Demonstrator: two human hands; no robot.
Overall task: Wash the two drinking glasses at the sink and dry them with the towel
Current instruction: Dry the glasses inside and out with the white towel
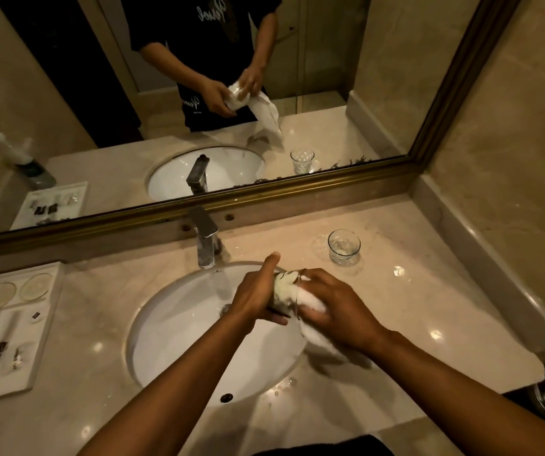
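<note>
Left grip curled round glass, right grip pinching towel stuffed inside; best turned slowly over sink, wiping rim too.

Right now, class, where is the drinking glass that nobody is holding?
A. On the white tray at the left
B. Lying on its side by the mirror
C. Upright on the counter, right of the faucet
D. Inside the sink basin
C: the free glass stands upright on the counter, right of the faucet, while both hands work the towel around the other glass over the sink.
</note>
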